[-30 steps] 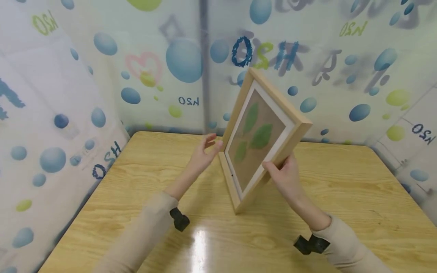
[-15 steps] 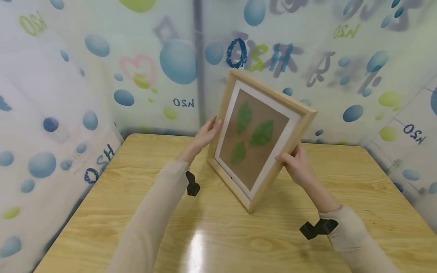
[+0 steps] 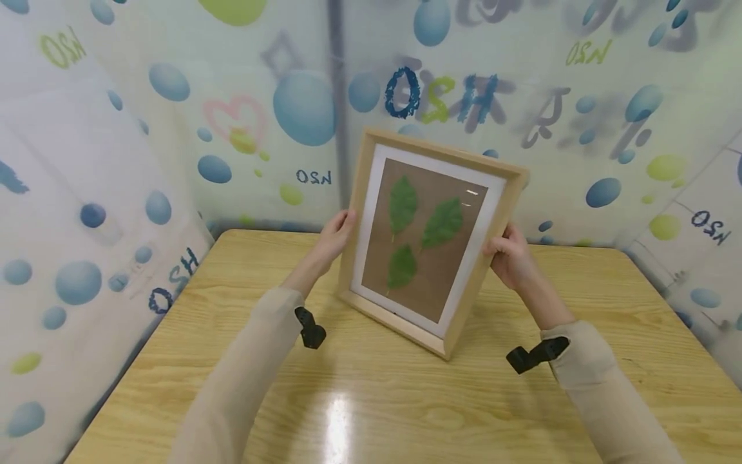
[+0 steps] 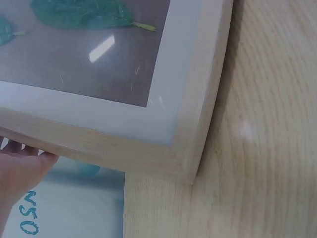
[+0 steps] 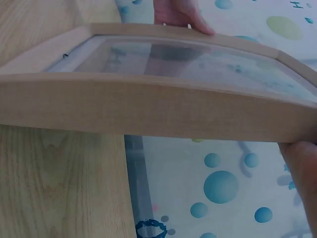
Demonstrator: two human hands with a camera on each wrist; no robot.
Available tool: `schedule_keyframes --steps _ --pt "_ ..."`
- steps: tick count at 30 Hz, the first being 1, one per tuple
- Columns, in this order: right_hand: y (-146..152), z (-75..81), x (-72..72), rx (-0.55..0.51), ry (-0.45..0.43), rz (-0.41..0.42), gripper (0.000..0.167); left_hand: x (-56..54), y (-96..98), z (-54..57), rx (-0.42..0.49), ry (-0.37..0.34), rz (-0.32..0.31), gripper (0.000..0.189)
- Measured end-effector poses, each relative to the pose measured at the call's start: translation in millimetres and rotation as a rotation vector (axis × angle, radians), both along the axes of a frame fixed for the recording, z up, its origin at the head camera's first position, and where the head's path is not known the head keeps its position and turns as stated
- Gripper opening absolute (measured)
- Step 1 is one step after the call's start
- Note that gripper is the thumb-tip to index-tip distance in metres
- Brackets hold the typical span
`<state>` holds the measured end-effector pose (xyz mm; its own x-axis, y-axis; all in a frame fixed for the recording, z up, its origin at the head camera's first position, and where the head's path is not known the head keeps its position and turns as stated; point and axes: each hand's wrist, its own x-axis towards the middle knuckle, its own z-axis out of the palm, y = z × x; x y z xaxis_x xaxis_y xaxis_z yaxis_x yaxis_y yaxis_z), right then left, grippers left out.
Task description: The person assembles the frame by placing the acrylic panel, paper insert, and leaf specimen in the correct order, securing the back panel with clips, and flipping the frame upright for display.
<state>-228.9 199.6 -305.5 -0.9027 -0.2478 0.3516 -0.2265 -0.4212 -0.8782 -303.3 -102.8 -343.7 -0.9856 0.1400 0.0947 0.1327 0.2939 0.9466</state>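
A light wooden picture frame [image 3: 429, 258] stands tilted on the table, its lower right corner nearest me. Behind its glazing, a white mat surrounds a brown sheet with three green leaves [image 3: 443, 223]. My left hand [image 3: 332, 240] holds the left side of the border, thumb at the edge and fingers partly hidden behind. On the opposite side, my right hand [image 3: 513, 259] grips the border with the thumb in front and fingers behind. The left wrist view shows the frame's wooden corner [image 4: 183, 148] close over the tabletop. In the right wrist view, the frame's side [image 5: 153, 106] spans the picture.
The wood-grain table [image 3: 371, 399] reaches back to a curtain [image 3: 307, 103] printed with blue and green bubbles and lettering. More of that printed sheeting hangs at both sides. Black wrist cameras [image 3: 310, 327] are strapped over the sleeves.
The picture frame has turned to face me more and its top has lowered slightly. My left hand, free of it a second ago, has come to hold its left side; the right hand keeps its grip.
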Motion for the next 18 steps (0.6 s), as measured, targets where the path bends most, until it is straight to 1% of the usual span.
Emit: schedule_keyframes --steps 2,4,7,10,13,16,18 --pt "1.3 1.4 -3.3 0.012 -0.023 0.008 0.044 4.5 -3.7 -0.5 0.002 -0.014 -0.001 0.050" --pt "2.0 2.5 -7.1 0.014 -0.056 -0.002 0.043 10.5 -7.7 0.5 0.020 -0.041 -0.015 0.051" --pt "2.8 3.9 -14.0 0.025 -0.107 -0.020 0.042 22.1 -14.5 3.5 0.049 -0.093 -0.062 0.052" --pt "2.3 4.3 -22.7 0.028 -0.157 -0.047 0.040 33.7 -20.2 5.0 0.077 -0.125 -0.109 0.052" --pt "0.1 4.1 -30.7 0.029 -0.211 -0.081 0.036 43.4 -23.8 4.7 0.093 -0.130 -0.123 0.049" --pt "-1.7 3.1 -36.3 0.030 -0.252 -0.107 0.033 50.7 -25.1 3.2 0.095 -0.124 -0.112 0.047" --pt "-2.6 2.4 -38.9 0.024 -0.272 -0.121 0.031 54.3 -24.5 2.6 0.118 -0.116 -0.107 0.046"
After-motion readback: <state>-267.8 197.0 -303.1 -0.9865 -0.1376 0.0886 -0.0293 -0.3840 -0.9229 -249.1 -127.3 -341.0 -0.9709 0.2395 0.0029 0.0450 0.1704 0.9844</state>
